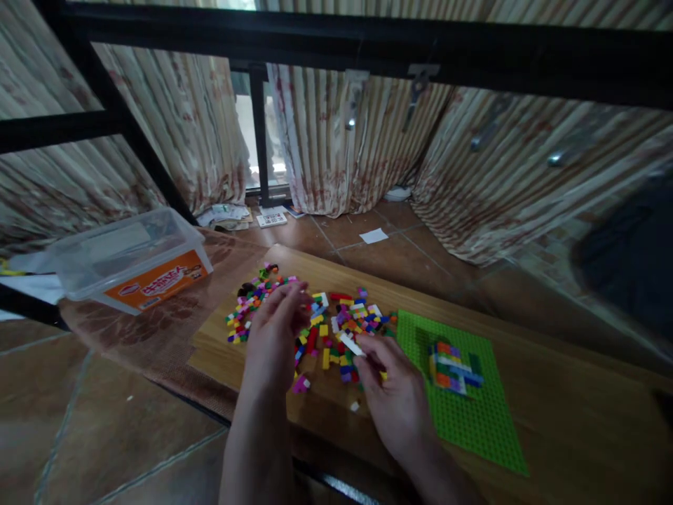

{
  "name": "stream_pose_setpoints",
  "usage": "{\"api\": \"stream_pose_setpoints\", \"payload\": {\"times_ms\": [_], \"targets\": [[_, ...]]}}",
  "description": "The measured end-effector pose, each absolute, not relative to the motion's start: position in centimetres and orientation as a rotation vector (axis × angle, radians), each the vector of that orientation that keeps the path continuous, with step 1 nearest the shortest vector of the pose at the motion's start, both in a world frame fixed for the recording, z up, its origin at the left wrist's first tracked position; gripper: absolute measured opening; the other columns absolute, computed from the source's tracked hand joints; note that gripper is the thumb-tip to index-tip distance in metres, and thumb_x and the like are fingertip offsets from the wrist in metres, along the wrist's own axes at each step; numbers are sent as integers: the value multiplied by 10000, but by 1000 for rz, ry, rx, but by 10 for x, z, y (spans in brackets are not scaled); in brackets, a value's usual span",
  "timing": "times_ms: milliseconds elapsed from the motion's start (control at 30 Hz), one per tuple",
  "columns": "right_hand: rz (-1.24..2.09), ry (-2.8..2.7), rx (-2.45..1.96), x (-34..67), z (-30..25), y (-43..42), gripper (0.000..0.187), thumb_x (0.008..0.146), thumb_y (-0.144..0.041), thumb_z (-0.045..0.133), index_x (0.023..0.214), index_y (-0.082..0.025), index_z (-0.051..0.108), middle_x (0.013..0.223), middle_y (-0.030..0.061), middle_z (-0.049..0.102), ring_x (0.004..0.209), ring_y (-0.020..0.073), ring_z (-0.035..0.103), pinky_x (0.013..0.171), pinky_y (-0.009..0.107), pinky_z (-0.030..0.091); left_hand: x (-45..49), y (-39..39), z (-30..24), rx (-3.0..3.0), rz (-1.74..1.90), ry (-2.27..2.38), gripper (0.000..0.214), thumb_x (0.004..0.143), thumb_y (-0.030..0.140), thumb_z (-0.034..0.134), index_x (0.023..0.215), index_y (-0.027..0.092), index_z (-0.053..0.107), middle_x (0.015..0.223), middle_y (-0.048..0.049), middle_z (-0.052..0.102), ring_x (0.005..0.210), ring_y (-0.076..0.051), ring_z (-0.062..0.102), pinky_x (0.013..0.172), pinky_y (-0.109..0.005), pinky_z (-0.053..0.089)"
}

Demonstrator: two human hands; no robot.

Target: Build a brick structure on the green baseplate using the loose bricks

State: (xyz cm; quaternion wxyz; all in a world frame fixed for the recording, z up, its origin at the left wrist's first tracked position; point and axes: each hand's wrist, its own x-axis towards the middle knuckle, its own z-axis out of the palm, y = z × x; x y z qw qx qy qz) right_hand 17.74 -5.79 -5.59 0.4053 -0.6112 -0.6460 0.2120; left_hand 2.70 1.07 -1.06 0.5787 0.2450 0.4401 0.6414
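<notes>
My right hand (397, 393) pinches a long white toy brick (351, 344) between thumb and fingers, just above the near side of the loose bricks. My left hand (278, 315) is raised over the heap of small coloured bricks (315, 331). Its fingers are loosely bent and slightly blurred, and no brick shows in them. To the right of my right hand lies a green studded baseplate (473, 421). On it sits a low build of orange, white, blue and yellow bricks (453, 368). A pink brick (301, 384) and a small white brick (355, 406) lie near the front edge.
The bricks lie on a wooden board (573, 414). A clear plastic tub (131, 259) with an orange label stands at the left on a brown cloth (173, 344). Black metal bars (336, 42) cross overhead. Behind hang striped curtains (336, 147); papers (374, 236) lie on the tiles.
</notes>
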Motion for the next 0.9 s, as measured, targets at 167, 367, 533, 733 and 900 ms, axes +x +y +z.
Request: {"api": "stream_pose_setpoints", "payload": {"times_ms": [167,367,533,733,900], "targets": [[523,-1436,-1645,259,-62,-99,150,865,-258,591,975,-256,693,955,34,661,891,184,642,757,295,523,91,-5,-27,1186,1024,1025,155,791,308,647,799,161,698,713,-17,640,620,-121,548,570,-217,415],[306,-1276,-1763,339,-79,-121,146,831,-330,639,904,-245,732,941,46,666,851,194,646,740,315,524,147,-26,-55,1456,905,1139,196,817,270,605,969,200,706,843,-54,694,731,-177,629,665,-277,458],[294,-1378,-1753,345,-75,-114,179,860,-321,589,915,-268,751,937,44,676,855,190,649,750,319,529,167,-36,-60,1576,805,1241,243,822,278,592,1035,189,668,870,-62,694,730,-177,632,661,-284,459],[295,-1421,-1744,341,-77,-107,179,864,-258,574,895,-266,750,912,35,675,828,174,649,762,309,530,179,-38,-62,1607,731,1317,300,820,306,597,1090,180,632,883,-62,694,701,-174,619,656,-293,444],[314,-1388,-1735,339,-75,-104,167,859,-241,571,886,-245,736,880,37,666,801,170,649,737,302,532,186,-37,-66,1630,696,1349,375,812,331,607,1146,160,604,885,-66,687,670,-167,600,659,-300,437]]}}
